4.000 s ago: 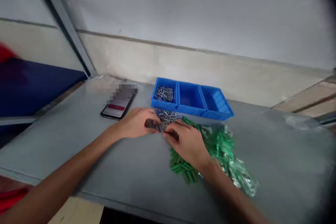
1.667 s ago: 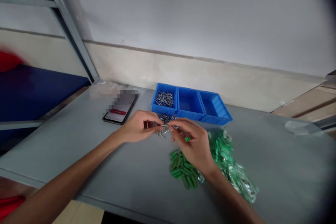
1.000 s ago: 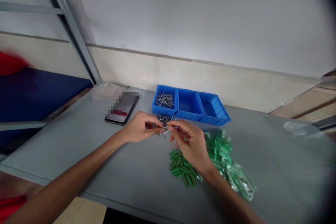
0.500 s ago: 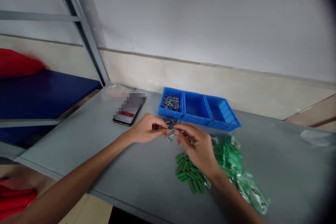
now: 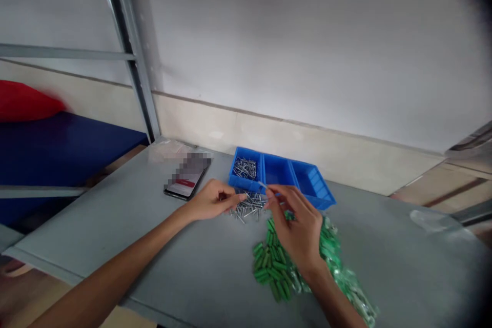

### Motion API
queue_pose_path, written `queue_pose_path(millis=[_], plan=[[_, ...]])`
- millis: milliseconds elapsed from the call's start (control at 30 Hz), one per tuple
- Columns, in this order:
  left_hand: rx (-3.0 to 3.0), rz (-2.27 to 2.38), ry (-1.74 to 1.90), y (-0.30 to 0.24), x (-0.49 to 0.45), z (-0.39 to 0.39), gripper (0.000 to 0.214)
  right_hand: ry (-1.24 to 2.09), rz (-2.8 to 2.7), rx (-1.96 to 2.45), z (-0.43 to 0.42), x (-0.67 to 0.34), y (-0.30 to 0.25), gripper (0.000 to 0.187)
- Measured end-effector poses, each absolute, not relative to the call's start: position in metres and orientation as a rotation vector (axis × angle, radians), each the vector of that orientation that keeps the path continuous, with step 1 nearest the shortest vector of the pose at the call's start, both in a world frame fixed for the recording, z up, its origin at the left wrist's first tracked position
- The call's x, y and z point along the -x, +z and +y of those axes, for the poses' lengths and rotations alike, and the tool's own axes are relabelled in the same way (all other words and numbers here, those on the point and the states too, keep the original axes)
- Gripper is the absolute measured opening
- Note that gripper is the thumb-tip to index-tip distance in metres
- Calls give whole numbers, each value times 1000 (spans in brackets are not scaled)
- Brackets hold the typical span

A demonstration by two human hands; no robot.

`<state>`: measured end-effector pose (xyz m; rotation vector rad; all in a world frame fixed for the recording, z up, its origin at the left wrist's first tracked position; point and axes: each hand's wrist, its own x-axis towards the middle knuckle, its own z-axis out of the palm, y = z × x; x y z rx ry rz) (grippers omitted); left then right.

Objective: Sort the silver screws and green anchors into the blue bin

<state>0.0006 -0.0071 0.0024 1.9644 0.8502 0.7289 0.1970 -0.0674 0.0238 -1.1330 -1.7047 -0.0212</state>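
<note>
My right hand [image 5: 298,228] pinches a thin silver screw [image 5: 262,184] between thumb and fingertips, held just in front of the blue tray. My left hand [image 5: 211,202] is at the left side of a loose pile of silver screws [image 5: 249,208] on the table. Its fingers are curled in against the thumb, and whatever they may hold is hidden. Beneath and left of my right wrist lies a heap of green wall plugs [image 5: 272,269]. Clear bags with green contents [image 5: 342,277] lie partly behind my right forearm.
A blue tray [image 5: 277,169] with three compartments stands near the wall; more screws [image 5: 245,167] fill its left compartment. A phone [image 5: 188,177] lies left of it, near clear plastic [image 5: 169,149]. Another clear plastic piece [image 5: 430,219] lies at right. A metal frame [image 5: 144,87] rises behind.
My hands have moved apart; the right one has lifted a screw up and away from the left. The view has shifted, so the tray appears lower.
</note>
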Motion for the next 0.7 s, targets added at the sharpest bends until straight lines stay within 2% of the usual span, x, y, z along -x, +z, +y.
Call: queue_pose_path(millis=[133, 233, 367, 533, 700], plan=[[-2013, 915, 747, 1, 4, 0, 51, -358, -1560, 1091, -36, -195, 45, 17], [-2084, 955, 729, -3, 8, 6, 54, -211, -1616, 1260, -5, -195, 39, 19], [-2176, 1049, 777, -10, 12, 12, 54, -50, -1684, 1426, 0, -207, 14, 32], [-2260, 1045, 701, -13, 12, 15, 54, -20, -1715, 1394, -36, -225, 1, 21], [-2289, 1064, 573, -12, 9, 13, 50, 175, -2058, 1400, -52, -216, 2, 12]])
